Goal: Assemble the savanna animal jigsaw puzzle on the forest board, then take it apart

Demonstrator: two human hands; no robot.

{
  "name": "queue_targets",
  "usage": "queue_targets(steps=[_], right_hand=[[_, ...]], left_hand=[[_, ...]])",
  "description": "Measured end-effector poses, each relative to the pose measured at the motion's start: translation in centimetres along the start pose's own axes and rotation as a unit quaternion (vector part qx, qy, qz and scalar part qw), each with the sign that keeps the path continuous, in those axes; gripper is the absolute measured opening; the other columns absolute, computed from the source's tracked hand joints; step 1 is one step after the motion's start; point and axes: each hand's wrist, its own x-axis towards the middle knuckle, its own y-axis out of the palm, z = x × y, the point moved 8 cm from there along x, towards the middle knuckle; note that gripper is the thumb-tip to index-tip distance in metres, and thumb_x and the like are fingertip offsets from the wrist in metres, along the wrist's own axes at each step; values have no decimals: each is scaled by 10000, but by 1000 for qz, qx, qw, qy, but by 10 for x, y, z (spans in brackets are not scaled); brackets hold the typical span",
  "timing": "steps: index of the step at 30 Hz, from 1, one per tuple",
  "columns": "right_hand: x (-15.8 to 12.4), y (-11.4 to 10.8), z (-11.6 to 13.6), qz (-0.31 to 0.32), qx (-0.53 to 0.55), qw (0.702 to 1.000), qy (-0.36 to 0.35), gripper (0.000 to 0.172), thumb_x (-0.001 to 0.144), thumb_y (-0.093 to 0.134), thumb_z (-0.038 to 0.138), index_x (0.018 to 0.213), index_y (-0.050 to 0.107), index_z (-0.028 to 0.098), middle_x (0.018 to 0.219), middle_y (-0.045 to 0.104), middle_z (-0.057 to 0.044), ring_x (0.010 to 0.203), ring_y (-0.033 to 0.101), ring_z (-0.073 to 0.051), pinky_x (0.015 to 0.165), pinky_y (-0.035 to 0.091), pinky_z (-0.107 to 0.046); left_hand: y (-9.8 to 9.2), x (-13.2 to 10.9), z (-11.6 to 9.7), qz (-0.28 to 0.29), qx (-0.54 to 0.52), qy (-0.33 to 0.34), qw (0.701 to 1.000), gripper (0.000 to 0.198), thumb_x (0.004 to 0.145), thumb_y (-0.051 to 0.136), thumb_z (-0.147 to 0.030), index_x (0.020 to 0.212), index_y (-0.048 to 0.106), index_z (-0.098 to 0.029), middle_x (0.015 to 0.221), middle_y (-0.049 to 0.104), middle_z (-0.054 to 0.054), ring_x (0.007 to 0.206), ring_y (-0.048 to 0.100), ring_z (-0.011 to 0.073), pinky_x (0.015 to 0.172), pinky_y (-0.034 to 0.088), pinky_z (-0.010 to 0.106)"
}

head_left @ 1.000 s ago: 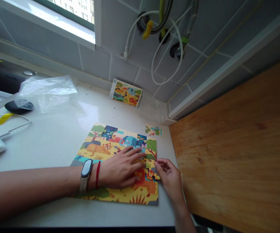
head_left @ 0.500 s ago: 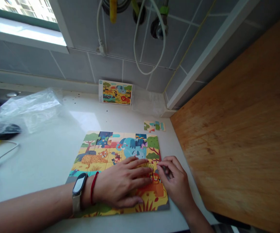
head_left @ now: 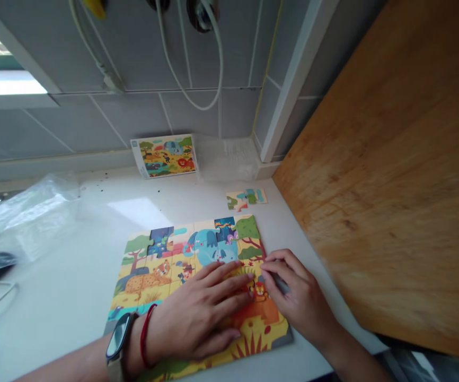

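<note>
An animal jigsaw puzzle (head_left: 146, 281) lies on the white counter, with a leopard, an elephant and a lion on it. Two dark blue patches (head_left: 224, 228) stand out in its top row. My left hand (head_left: 203, 313) rests flat across the puzzle's middle, fingers spread, covering part of the picture. At the right edge, my right hand (head_left: 293, 286) has thumb and fingertips pinched together against the puzzle; whatever is between them is hidden. Beyond the top right corner lie a few loose puzzle pieces (head_left: 257, 196), close together.
The puzzle's picture box (head_left: 168, 156) leans against the tiled wall. Clear plastic (head_left: 225, 159) lies beside it, and a crumpled plastic bag (head_left: 26, 212) is at the left. A wooden panel (head_left: 388, 185) borders the right side. White cables (head_left: 192, 98) hang above.
The camera view has shifted and turned slightly. My left hand stays flat on the puzzle, and my right hand remains pinched at its right edge, with the fingers shifted slightly.
</note>
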Motion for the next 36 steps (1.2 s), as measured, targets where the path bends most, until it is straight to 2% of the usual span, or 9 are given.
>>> queue_targets(steps=[4, 8, 13, 24, 29, 36], right_hand=[[0, -1, 1, -4, -1, 1000, -5, 193, 961, 563, 86, 1004, 695, 220, 998, 665, -64, 873, 723, -184, 779, 615, -270], [-1, 0, 1, -9, 1, 1000, -4, 200, 953, 557, 76, 987, 692, 219, 995, 668, -60, 846, 714, -177, 750, 605, -269], [-2, 2, -5, -3, 26, 1000, 15, 197, 945, 562, 88, 969, 699, 226, 999, 668, -58, 863, 711, -177, 768, 600, -274], [0, 2, -5, 10, 50, 998, 26, 203, 901, 591, 91, 932, 723, 242, 975, 697, -51, 871, 716, -187, 790, 610, -288], [0, 3, -6, 10, 44, 999, 29, 197, 914, 575, 97, 935, 714, 235, 987, 688, -50, 876, 716, -186, 792, 605, -288], [0, 2, -5, 6, 39, 999, 26, 199, 931, 555, 110, 933, 705, 241, 969, 686, -47, 867, 717, -183, 786, 601, -285]], left_hand=[[1, -1, 0, -3, -4, -4, 1000, 503, 1038, 558, -453, 1487, 543, -226, 1646, 465, 50, 1563, 349, 318, 1276, 334, 500], [4, -1, 0, 16, 6, -5, 1000, 513, 1048, 540, -464, 1503, 523, -228, 1663, 439, 52, 1577, 318, 317, 1279, 322, 512], [6, 0, 0, 24, 6, -5, 1000, 528, 1058, 522, -488, 1525, 498, -242, 1666, 432, 49, 1585, 292, 319, 1275, 325, 522], [7, 1, -1, 34, 18, -3, 999, 615, 1063, 500, -502, 1620, 388, -267, 1693, 383, 54, 1573, 303, 350, 1240, 364, 572], [8, 1, 0, 40, 18, -6, 999, 626, 1060, 505, -512, 1624, 384, -269, 1696, 378, 59, 1567, 316, 353, 1246, 353, 571], [2, 2, -1, 21, 8, -3, 1000, 604, 1059, 509, -515, 1602, 422, -265, 1664, 432, 72, 1555, 343, 348, 1260, 342, 538]])
